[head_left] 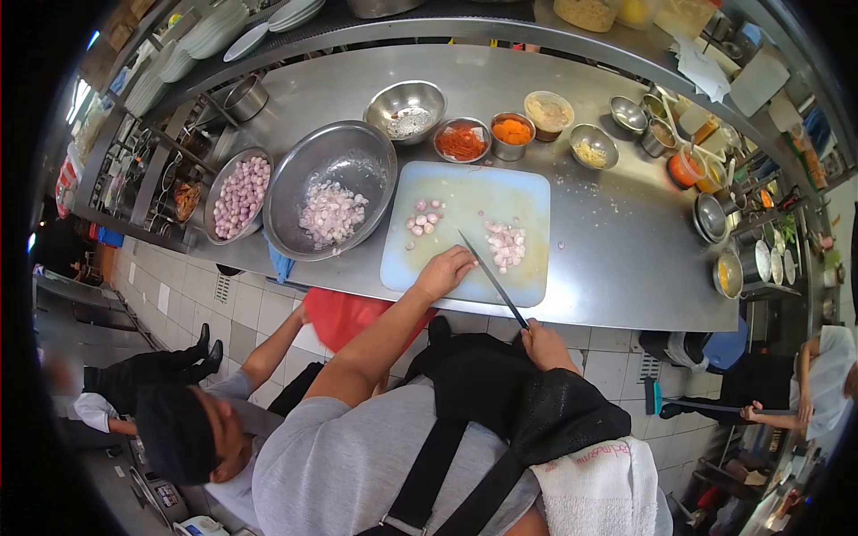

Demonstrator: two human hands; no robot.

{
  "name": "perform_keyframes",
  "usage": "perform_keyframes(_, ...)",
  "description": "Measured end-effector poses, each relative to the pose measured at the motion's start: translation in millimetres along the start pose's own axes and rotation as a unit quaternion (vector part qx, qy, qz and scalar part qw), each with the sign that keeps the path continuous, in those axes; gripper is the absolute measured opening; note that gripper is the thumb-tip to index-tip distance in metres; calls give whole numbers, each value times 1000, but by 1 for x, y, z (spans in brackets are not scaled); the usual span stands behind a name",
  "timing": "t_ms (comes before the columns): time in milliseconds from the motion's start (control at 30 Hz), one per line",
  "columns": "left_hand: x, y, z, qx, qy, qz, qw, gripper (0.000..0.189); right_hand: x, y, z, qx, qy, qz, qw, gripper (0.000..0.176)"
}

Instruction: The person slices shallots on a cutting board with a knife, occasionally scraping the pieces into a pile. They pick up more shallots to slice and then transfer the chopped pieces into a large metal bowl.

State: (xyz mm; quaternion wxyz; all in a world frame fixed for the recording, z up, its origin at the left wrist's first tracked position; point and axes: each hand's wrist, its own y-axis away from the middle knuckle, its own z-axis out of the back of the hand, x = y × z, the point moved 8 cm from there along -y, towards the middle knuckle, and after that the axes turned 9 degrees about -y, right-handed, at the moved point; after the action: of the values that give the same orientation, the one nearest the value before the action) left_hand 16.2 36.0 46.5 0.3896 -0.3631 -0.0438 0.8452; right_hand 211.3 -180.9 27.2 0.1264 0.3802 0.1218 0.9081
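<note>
The right hand (542, 344) is gripping the knife (494, 280); the left hand (447, 272) is curling narrow near it, maybe to stay safe; I cannot tell if it is holding anything; whole shallots (421, 220) are lying beyond that hand, cut shallots (507, 246) to its right, perhaps kept apart.

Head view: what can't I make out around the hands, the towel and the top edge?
All in the head view:
Anything beneath the left hand: covered by the hand itself.
Handle of the knife: mostly hidden by the right hand.
Red lettering on the white towel: too small to read.
Metal vessel: cut off by the top edge.
</note>
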Motion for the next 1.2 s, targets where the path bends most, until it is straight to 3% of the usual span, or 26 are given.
perform_keyframes(300,7,-3,-7,30,-30,-62,997,9,20,11,11,-3,25,-4,1000,28)
perform_keyframes(1200,5,1,-3,-7,-40,-51,998,7,14,2,3,-1,18,-13,1000,27)
